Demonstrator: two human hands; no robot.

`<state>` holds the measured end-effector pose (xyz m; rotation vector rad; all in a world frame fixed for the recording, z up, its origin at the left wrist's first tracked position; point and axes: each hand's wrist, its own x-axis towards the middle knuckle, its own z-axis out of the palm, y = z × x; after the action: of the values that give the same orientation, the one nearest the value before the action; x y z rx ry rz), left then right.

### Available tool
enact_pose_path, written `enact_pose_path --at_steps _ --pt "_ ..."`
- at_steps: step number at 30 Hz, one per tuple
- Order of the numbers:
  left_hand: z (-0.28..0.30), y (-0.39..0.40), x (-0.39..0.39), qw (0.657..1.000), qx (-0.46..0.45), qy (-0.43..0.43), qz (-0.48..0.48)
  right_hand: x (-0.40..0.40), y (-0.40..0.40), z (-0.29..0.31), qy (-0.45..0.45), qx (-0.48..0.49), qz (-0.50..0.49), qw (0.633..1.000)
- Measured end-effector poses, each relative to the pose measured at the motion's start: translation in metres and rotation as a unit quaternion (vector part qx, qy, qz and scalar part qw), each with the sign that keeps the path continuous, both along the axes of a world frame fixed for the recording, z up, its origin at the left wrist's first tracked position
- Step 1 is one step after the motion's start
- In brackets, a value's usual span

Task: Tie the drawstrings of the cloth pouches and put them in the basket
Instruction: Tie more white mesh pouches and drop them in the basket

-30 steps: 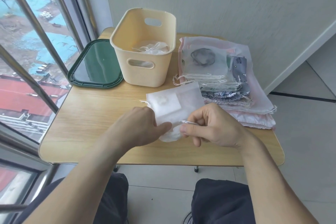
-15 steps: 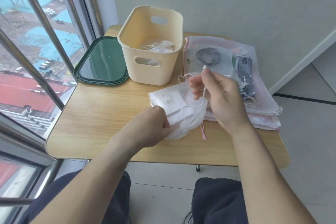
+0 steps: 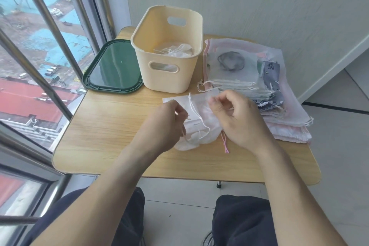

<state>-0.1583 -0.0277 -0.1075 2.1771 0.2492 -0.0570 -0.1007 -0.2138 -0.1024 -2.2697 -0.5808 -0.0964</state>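
The white pouch (image 3: 199,124) lies flat on the wooden table (image 3: 111,130), just in front of the basket (image 3: 169,78), and both of my hands are on it. Its white drawstring (image 3: 196,115) runs down over the cloth in a loose loop between the two hands. My left hand (image 3: 161,126) sits on the left part of the pouch with curled fingers, and it seems to pinch the drawstring near the thumb, though the cord is thin here and I cannot see the contact well. My right hand (image 3: 237,118) is above the right part of the pouch, fingers bent, thumb and forefinger pinching the other end of the cord. A thin pink string (image 3: 225,144) lies on the table beside the right wrist. The cream basket already holds some white pouches (image 3: 175,51). To its right is a stack of untied pouches (image 3: 255,86), touching the wall side of the table. A dark green lid (image 3: 114,68) lies to the left of the basket, near the window.
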Motion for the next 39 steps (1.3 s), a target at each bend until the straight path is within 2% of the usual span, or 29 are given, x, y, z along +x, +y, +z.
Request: enact_pose_path --at_steps 2,7,13,19,21,24,26,32,36,39 --pt "0.003 0.000 -0.001 0.999 -0.037 -0.027 0.021 -0.005 -0.006 -0.002 -0.010 -0.038 0.010 0.999" --pt "0.006 -0.003 -0.001 0.991 -0.108 -0.064 0.036 -0.009 -0.008 -0.006 0.061 -0.107 0.041 0.992" --pt "0.003 -0.008 0.001 0.990 -0.121 -0.055 0.038 -0.014 -0.002 -0.005 0.132 -0.067 0.064 0.987" --pt "0.002 -0.010 0.001 0.990 -0.116 -0.067 0.033 -0.019 0.003 -0.003 0.132 -0.046 0.059 0.988" --pt "0.002 -0.011 0.002 0.990 -0.113 -0.080 0.030 -0.022 0.009 -0.005 0.131 -0.004 0.045 0.990" --pt "0.001 -0.012 0.003 0.988 -0.104 -0.107 0.031 -0.026 0.022 -0.011 0.127 0.122 0.014 0.984" --pt "0.002 -0.011 0.002 0.986 -0.110 -0.118 0.036 -0.028 0.027 -0.015 0.131 0.154 -0.003 0.979" --pt "0.002 -0.014 0.001 0.976 -0.120 -0.172 0.063 -0.027 0.027 -0.018 0.166 0.139 -0.024 0.976" --pt "0.002 -0.014 0.002 0.969 -0.106 -0.211 0.075 -0.027 0.024 -0.014 0.214 0.110 0.041 0.970" --pt "0.001 -0.014 0.003 0.974 -0.095 -0.204 0.036 -0.028 0.023 -0.014 0.246 0.106 0.102 0.958"
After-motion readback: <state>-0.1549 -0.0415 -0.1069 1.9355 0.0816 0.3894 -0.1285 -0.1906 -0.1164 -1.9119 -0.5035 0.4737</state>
